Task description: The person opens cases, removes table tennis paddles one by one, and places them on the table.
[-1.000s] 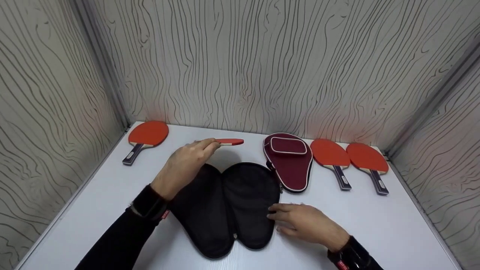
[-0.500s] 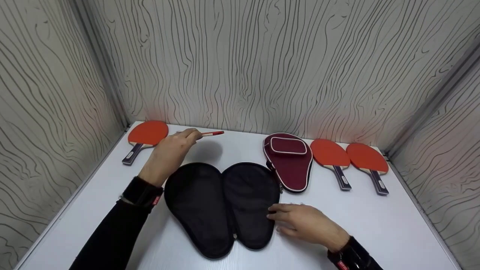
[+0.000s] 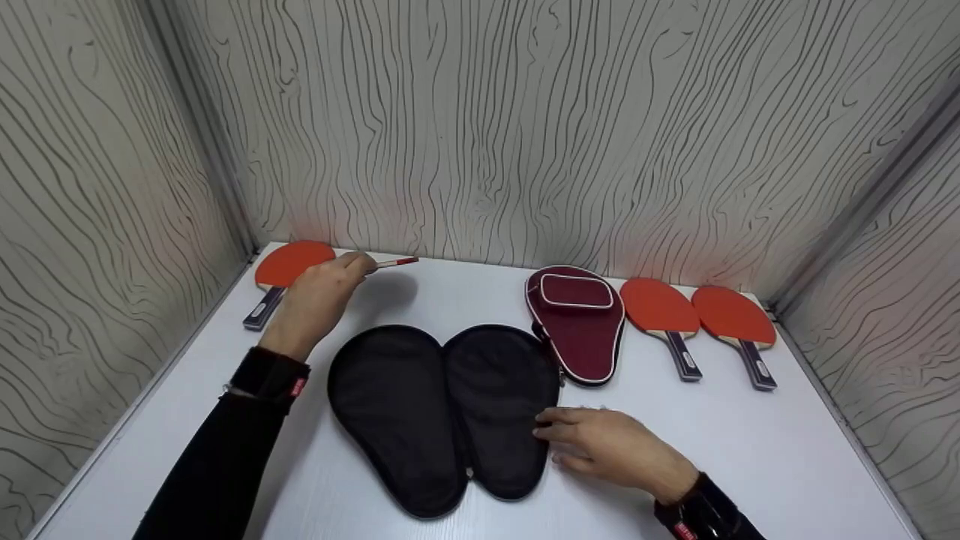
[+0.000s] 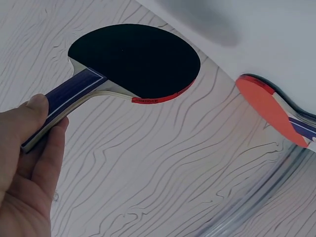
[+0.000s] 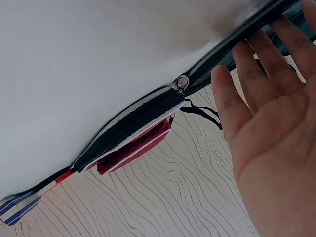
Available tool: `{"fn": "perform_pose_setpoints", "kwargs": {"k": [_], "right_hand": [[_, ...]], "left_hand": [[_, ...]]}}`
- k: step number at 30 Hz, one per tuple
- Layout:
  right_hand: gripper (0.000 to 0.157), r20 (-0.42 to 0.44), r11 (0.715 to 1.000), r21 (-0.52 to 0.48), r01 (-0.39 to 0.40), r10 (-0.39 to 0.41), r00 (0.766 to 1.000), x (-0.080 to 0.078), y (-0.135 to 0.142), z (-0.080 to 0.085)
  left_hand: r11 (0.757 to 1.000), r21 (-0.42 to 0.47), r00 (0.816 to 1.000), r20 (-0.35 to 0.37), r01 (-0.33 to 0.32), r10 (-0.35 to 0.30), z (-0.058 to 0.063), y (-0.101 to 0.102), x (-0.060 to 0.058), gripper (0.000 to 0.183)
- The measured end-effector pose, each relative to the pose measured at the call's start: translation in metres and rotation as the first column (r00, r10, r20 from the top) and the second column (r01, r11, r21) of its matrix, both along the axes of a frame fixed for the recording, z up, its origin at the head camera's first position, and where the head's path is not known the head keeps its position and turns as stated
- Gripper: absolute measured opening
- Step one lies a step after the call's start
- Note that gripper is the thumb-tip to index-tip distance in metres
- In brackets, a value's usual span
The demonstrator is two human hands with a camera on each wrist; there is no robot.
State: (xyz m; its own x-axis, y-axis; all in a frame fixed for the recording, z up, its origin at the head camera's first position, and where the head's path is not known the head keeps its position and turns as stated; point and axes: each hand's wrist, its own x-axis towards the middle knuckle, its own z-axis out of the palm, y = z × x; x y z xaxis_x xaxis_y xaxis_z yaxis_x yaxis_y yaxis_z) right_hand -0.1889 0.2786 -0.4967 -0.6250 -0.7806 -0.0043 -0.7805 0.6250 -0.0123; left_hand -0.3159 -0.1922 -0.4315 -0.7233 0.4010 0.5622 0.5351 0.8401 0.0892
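My left hand [image 3: 319, 296] holds a table tennis paddle [image 3: 396, 262] over the back left of the table. In the left wrist view, thumb and fingers grip its dark blue handle [image 4: 76, 94], and the black rubber face [image 4: 136, 59] shows. An unzipped black paddle case [image 3: 397, 405] lies spread open, its two halves side by side. At the case's right edge, my right hand [image 3: 619, 450] rests with loosely extended fingers [image 5: 249, 76] over the rim. Beside the left hand lies another paddle [image 3: 289, 266], red side up and partly covered by that hand.
A closed maroon paddle case [image 3: 581, 330] with white piping lies right of the black one. Two red paddles [image 3: 660, 307] lie farther right, handles toward me. Patterned walls [image 3: 480, 135] enclose the white table [image 3: 750, 450] at the back and sides.
My left hand has carried the paddle left and back, away from above the black case, to beside the left paddle. The right hand has stayed in place.
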Motion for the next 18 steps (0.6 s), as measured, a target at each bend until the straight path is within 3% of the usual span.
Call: {"fn": "perform_pose_setpoints", "kwargs": {"k": [11, 18], "right_hand": [[0.037, 0.005, 1.000, -0.008, 0.010, -0.010, 1.000, 0.000, 0.000, -0.001], [0.037, 0.024, 1.000, -0.017, 0.026, -0.025, 0.999, 0.001, -0.001, 0.001]], "left_hand": [[1.000, 0.004, 1.000, -0.014, -0.015, 0.015, -0.019, -0.013, -0.009, 0.019], [1.000, -0.014, 1.000, 0.019, -0.023, 0.023, -0.032, -0.019, -0.009, 0.033]]}}
